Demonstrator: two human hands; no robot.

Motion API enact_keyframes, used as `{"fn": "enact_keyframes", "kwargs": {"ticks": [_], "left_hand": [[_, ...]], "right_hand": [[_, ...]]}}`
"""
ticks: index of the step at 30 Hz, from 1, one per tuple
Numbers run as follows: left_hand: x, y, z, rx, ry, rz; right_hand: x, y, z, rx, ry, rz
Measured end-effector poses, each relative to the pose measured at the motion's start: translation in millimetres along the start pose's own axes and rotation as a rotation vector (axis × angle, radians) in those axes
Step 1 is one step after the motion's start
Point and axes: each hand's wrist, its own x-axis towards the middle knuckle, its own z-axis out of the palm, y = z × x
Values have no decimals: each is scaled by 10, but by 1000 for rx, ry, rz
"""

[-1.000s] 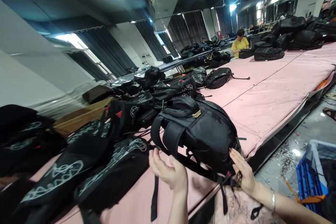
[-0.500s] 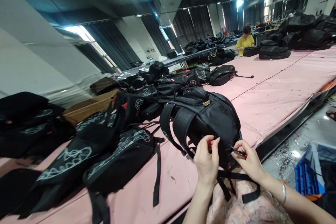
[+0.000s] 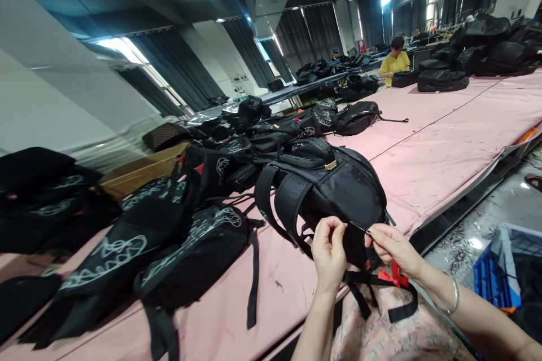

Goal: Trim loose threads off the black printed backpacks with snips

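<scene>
"What crowds the black backpack (image 3: pixel 351 192)?"
"Patterned bags (image 3: pixel 190 254), left on the pink table (image 3: pixel 288 293). It's at the near edge, straps leftward, long axis slanting far-left to near-right."
"Fingers?"
"Left hand (image 3: pixel 331 251) and right hand (image 3: pixel 392 245) pinch a thin dark strand (image 3: pixel 356 227)."

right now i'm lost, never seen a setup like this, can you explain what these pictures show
There's no robot here: these are a person's bare hands. Every picture comes from one camera worn on that person's head, looking forward and down. The left hand and right hand pinch a thin dark piece, too small to identify, in front of a black backpack. On the pink-covered table lie more black bags, some with white line drawings. Farther off is a person in yellow.
</scene>
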Motion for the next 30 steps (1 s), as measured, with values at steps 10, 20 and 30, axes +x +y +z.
{"fn": "enact_keyframes", "kwargs": {"ticks": [10, 20, 30], "left_hand": [[-31, -7, 5, 2, 14, 18], [-87, 64, -61, -68, -36, 80], [180, 382, -572, 405, 195, 618]], "right_hand": [[83, -34, 66, 21, 27, 18], [84, -1, 87, 0, 40, -48], [126, -28, -38, -86, 277, -300]]}}
